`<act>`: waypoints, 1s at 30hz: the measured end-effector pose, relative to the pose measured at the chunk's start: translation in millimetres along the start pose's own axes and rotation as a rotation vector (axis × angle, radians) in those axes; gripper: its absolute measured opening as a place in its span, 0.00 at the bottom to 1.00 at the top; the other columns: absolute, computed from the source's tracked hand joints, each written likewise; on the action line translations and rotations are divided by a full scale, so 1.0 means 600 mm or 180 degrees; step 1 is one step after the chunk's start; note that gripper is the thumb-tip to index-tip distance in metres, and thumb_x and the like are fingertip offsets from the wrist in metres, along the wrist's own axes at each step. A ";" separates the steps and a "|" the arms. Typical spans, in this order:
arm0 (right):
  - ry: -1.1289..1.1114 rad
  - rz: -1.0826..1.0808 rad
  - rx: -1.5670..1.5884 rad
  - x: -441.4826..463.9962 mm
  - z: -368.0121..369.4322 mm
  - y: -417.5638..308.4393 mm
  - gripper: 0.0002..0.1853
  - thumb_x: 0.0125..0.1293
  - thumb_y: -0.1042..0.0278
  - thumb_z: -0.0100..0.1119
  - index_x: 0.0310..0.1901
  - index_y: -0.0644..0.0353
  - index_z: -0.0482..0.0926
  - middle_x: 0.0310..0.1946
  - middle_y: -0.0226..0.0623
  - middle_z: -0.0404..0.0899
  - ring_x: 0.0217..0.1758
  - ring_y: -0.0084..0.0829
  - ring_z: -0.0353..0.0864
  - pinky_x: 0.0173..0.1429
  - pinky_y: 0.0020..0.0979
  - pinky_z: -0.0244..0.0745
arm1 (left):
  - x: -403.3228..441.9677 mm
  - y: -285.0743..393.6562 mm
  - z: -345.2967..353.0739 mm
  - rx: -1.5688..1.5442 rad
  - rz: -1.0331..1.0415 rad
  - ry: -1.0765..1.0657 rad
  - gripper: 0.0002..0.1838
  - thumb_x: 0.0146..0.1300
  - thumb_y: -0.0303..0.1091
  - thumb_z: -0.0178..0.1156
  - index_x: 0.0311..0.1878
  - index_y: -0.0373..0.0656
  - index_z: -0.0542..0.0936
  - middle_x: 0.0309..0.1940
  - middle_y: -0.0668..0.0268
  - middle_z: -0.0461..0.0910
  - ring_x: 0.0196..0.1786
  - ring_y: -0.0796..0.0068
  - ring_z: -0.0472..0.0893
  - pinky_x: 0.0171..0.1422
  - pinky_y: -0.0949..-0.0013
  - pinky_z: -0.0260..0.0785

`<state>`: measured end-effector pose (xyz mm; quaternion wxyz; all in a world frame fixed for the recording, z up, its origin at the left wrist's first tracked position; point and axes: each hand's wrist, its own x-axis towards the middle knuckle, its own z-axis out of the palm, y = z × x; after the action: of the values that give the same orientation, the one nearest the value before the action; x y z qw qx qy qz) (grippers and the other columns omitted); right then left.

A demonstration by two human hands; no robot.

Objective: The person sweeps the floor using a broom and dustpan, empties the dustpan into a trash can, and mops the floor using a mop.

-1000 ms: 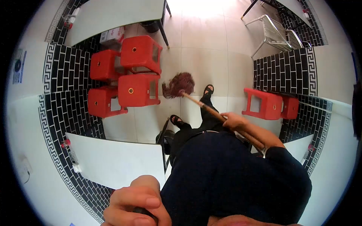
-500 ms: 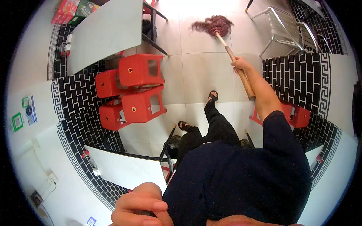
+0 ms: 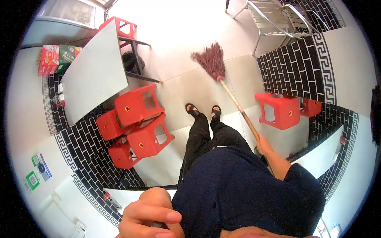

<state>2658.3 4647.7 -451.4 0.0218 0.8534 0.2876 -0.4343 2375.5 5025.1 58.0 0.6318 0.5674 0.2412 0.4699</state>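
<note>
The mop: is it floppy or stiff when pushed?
The mop strands would probably flop and drag, as they splay loosely. The straight handle looks wooden, so likely stiff, and perhaps light, since the right hand alone holds it.

Around your sandals (image 3: 192, 111), the pale tiled floor (image 3: 240, 73) is carrying the mop head (image 3: 213, 61) at twelve o'clock; metal chairs (image 3: 270, 19) are standing at one; two red stools (image 3: 285, 114), at three; four red stools (image 3: 136, 137), at nine.

The person (image 3: 238, 174) is wearing a dark navy short-sleeved top (image 3: 250, 190), long black trousers (image 3: 198, 137) and strappy black open-toed sandals (image 3: 193, 112).
</note>
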 end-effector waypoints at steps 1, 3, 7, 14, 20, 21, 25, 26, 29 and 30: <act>-0.0142 0.0292 -0.0118 -0.048 -0.022 -0.019 0.31 0.65 0.64 0.59 0.70 0.47 0.65 0.42 0.59 0.83 0.49 0.61 0.83 0.52 0.55 0.77 | 0.011 0.001 -0.012 -0.0032 0.0002 -0.0016 0.25 0.79 0.59 0.40 0.65 0.57 0.76 0.55 0.57 0.78 0.56 0.51 0.75 0.54 0.51 0.68; -0.0263 0.0599 -0.0225 -0.099 -0.049 -0.052 0.30 0.66 0.64 0.58 0.70 0.48 0.64 0.43 0.61 0.83 0.50 0.63 0.82 0.53 0.57 0.77 | 0.034 0.000 -0.036 -0.0119 -0.0316 -0.0303 0.24 0.79 0.58 0.42 0.65 0.57 0.75 0.60 0.61 0.76 0.58 0.54 0.74 0.56 0.49 0.69; -0.0180 0.0330 -0.0118 -0.040 -0.043 -0.044 0.32 0.66 0.63 0.59 0.72 0.46 0.62 0.45 0.60 0.83 0.50 0.62 0.82 0.54 0.58 0.76 | 0.092 -0.027 -0.044 0.0085 0.0315 -0.0054 0.21 0.79 0.52 0.47 0.68 0.59 0.72 0.61 0.65 0.73 0.60 0.56 0.73 0.58 0.48 0.69; 0.0113 -0.0135 -0.0348 0.256 -0.142 -0.282 0.27 0.66 0.61 0.60 0.66 0.48 0.70 0.42 0.56 0.84 0.47 0.58 0.84 0.49 0.54 0.79 | 0.237 -0.039 -0.160 0.1115 0.0338 0.0056 0.18 0.73 0.40 0.56 0.63 0.55 0.70 0.56 0.69 0.71 0.64 0.69 0.71 0.76 0.54 0.56; 0.0200 -0.0288 0.0445 0.500 -0.276 -0.698 0.15 0.66 0.69 0.55 0.53 0.60 0.76 0.26 0.49 0.83 0.22 0.43 0.84 0.28 0.45 0.81 | 0.344 0.024 -0.292 0.2120 -0.0498 -0.0189 0.19 0.71 0.39 0.60 0.62 0.56 0.71 0.55 0.69 0.72 0.63 0.71 0.70 0.78 0.59 0.54; 0.0260 -0.0325 0.0466 0.538 -0.289 -0.756 0.13 0.66 0.71 0.53 0.52 0.61 0.77 0.26 0.49 0.83 0.22 0.43 0.85 0.28 0.45 0.82 | 0.362 0.021 -0.303 0.2414 -0.0514 -0.0283 0.19 0.71 0.39 0.60 0.63 0.56 0.70 0.55 0.69 0.72 0.63 0.71 0.71 0.77 0.61 0.56; 0.0062 -0.0119 0.0466 0.680 -0.368 -0.959 0.10 0.66 0.72 0.51 0.43 0.68 0.78 0.25 0.50 0.83 0.21 0.43 0.85 0.24 0.44 0.82 | 0.443 -0.018 -0.326 0.2269 -0.0011 -0.0282 0.26 0.71 0.36 0.59 0.69 0.59 0.66 0.57 0.69 0.72 0.60 0.69 0.73 0.69 0.65 0.65; 0.0022 -0.0135 0.0453 0.704 -0.389 -0.995 0.10 0.66 0.72 0.51 0.43 0.68 0.78 0.25 0.50 0.83 0.21 0.43 0.85 0.24 0.44 0.82 | 0.463 -0.029 -0.321 0.2044 0.0070 -0.0047 0.28 0.71 0.36 0.59 0.73 0.60 0.64 0.59 0.69 0.71 0.60 0.68 0.73 0.67 0.61 0.68; -0.0100 -0.0202 0.0646 0.746 -0.423 -1.051 0.12 0.66 0.71 0.50 0.42 0.73 0.79 0.26 0.52 0.84 0.21 0.43 0.85 0.27 0.44 0.83 | 0.523 -0.051 -0.336 0.1853 0.0182 0.0134 0.34 0.72 0.36 0.57 0.78 0.65 0.58 0.62 0.70 0.70 0.60 0.65 0.73 0.60 0.55 0.73; -0.0155 -0.0431 0.0571 0.745 -0.421 -1.042 0.12 0.65 0.72 0.50 0.42 0.73 0.79 0.26 0.52 0.84 0.20 0.43 0.85 0.26 0.44 0.83 | 0.541 -0.054 -0.343 0.1858 0.0239 0.0057 0.37 0.73 0.35 0.56 0.81 0.68 0.55 0.64 0.71 0.70 0.59 0.64 0.73 0.55 0.53 0.75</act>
<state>2728.1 5452.6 -498.4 -0.0770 0.8197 0.3039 -0.4794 2357.1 5410.2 52.0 0.4219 0.7294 0.3506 0.4087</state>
